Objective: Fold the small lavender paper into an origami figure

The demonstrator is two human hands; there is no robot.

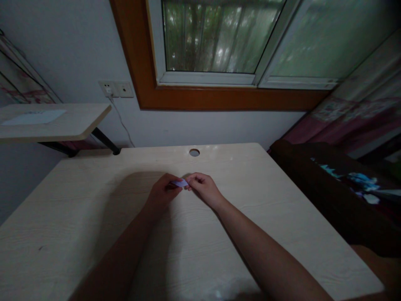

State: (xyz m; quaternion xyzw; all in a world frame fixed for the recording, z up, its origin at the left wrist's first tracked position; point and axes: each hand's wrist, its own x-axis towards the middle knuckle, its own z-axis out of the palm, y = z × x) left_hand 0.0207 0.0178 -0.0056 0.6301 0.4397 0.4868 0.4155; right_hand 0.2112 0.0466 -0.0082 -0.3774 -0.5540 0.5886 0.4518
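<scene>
Between my two hands is a small, pale lilac piece that looks like folded paper [179,183]. My left hand [163,190] pinches its left side, with thumb and fingers closed around it. On the other side, my right hand [204,187] grips the right tip between thumb and forefinger. Both hands are close together over the light wood-grain desk [250,184], toward its far half. My fingers cover part of the piece, so its full shape is hidden.
A round cable hole [194,152] lies just beyond my hands. At left, a raised shelf [78,119] on black legs holds a white sheet [34,117]. Behind are a wall socket [115,89] with a cord and a window [219,42]. A dark surface with blue items [360,182] is right.
</scene>
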